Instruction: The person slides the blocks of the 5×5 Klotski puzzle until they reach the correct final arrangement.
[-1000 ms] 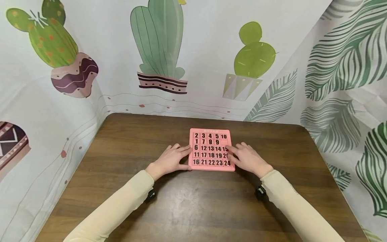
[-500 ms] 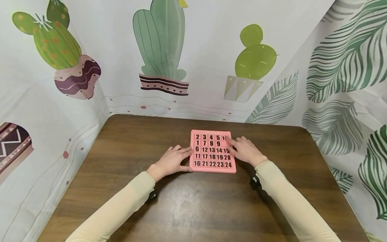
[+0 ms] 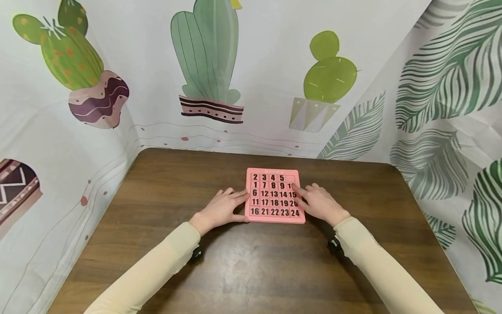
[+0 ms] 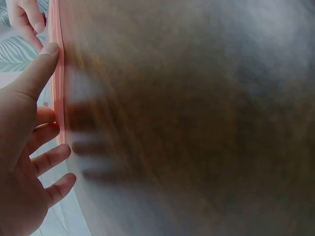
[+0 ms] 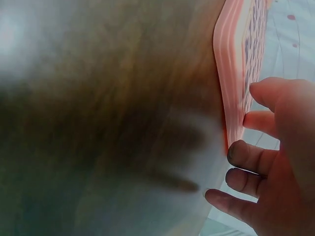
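A pink sliding number puzzle (image 3: 274,219) lies flat on the brown table. Its top row reads 2, 3, 4, 5, with a vacant slot in the top right corner. Directly below that slot is the 10 tile (image 3: 290,186), partly covered by a fingertip of my right hand (image 3: 322,205). That hand reaches in from the right, its fingers extended over the right-hand column. My left hand (image 3: 220,208) rests against the puzzle's left side, thumb near the lower corner. In the left wrist view, the thumb and several fingertips lie along the puzzle's pink edge (image 4: 59,83).
The wooden table (image 3: 243,270) extends around the puzzle on all sides. Behind and beside it hangs a white cloth (image 3: 270,65) printed with cacti and leaves. A dark wrist device (image 3: 334,244) sits below the right sleeve, and another (image 3: 196,253) below the left.
The right hand went up to the 10 tile and slid it one place down, so the vacant slot is now at the top right. The left hand kept its place.
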`<state>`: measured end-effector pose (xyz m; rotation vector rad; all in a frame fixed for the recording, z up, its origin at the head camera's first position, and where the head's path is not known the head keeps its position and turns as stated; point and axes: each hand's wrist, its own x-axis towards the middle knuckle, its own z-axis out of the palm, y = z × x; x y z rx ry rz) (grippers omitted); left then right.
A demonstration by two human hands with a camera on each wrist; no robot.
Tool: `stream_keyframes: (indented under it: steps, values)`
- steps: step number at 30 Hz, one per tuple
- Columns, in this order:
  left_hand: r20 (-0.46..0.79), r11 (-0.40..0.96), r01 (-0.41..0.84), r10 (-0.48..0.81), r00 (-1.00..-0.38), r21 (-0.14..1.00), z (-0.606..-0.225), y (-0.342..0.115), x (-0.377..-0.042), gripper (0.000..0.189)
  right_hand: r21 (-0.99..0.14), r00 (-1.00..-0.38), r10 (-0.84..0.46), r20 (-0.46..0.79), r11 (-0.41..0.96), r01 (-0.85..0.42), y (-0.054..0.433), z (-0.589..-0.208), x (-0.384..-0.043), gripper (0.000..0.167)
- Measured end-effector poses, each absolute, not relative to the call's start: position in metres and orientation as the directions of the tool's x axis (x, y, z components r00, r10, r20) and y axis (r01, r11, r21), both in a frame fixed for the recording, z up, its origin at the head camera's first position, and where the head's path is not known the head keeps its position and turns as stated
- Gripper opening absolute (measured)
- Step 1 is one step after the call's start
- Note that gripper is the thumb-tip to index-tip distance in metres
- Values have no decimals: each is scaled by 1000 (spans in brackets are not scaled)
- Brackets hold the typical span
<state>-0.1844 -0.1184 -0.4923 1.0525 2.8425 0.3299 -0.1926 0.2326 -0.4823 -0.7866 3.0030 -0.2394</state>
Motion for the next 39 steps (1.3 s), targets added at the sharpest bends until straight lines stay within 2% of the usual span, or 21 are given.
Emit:
stream_keyframes:
  steps: [9,17,28,39]
  values:
    - [-23,743,626,649,-761,238,-492,-118,-184,87,-143,-860,-507,48,849,-509,228,-476,-195,48]
    - [-25,743,628,650,-760,233,-491,-118,-183,87,-117,-842,-534,78,834,-539,190,-472,-212,44]
    - [-9,734,639,658,-753,230,-490,-117,-184,85,-102,-836,-549,-13,832,-545,130,-465,-227,48]
    - [-5,734,644,660,-751,217,-492,-117,-184,85,-109,-857,-508,-91,860,-498,130,-468,-229,51]
